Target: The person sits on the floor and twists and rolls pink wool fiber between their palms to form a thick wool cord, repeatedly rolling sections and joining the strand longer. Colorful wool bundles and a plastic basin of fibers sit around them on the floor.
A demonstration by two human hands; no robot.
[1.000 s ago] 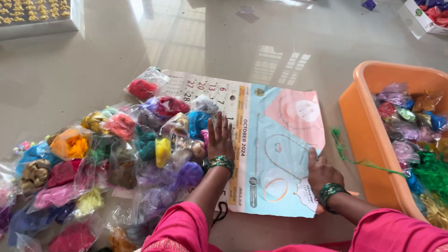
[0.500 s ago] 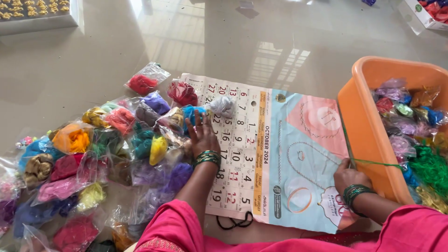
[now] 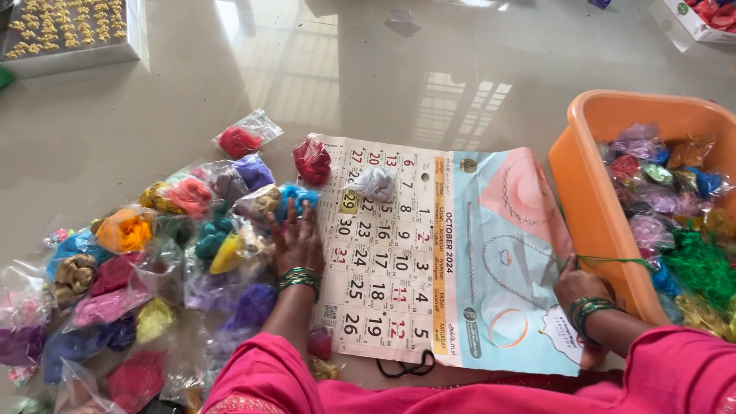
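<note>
A wall calendar sheet (image 3: 460,253) lies flat on the glossy floor in front of me. My left hand (image 3: 297,239) is spread open, palm down, on small clear packets of coloured thread (image 3: 192,230) at the sheet's left edge. My right hand (image 3: 576,287) rests on the calendar's lower right corner, against the orange tub (image 3: 583,192), with its fingers loose. A green thread (image 3: 613,261) runs from beside that hand into the tub. A white packet (image 3: 373,184) and a red packet (image 3: 312,159) lie on the top of the calendar.
The orange tub holds several more thread packets and a tuft of green thread (image 3: 701,268). One red packet (image 3: 241,140) lies apart, farther out. A tray of small gold pieces (image 3: 61,31) stands at the far left, a box (image 3: 698,19) at the far right.
The calendar has slid right under my right hand, up against the tub, baring more of its date grid. My left hand has moved left and forward onto the packets at its edge.
</note>
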